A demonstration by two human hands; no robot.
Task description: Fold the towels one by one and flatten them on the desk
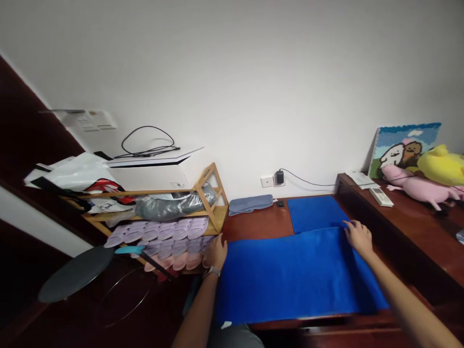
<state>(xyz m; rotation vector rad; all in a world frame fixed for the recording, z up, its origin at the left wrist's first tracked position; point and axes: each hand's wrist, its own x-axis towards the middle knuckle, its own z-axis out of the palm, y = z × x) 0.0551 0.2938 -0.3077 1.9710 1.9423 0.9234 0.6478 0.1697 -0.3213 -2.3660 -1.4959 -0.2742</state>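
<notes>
A large blue cloth [290, 275] is spread over the front of the reddish-brown desk, with a soft fold near its right side. My left hand [218, 251] is closed at the cloth's far left corner, a band on its wrist. At the far right corner, my right hand [358, 237] pinches the cloth's edge with curled fingers. Behind it, a second blue piece [315, 212] lies flat on the desk, its front edge overlapped by the large cloth.
A folded grey-blue cloth [251, 205] lies by the wall. On the left, a wooden rack [220, 217] holds slippers, a wrapped grey item and a white box [152, 174]. A raised ledge at right bears a remote [381, 196] and plush toys [420, 186]. A dark round seat [76, 274] stands lower left.
</notes>
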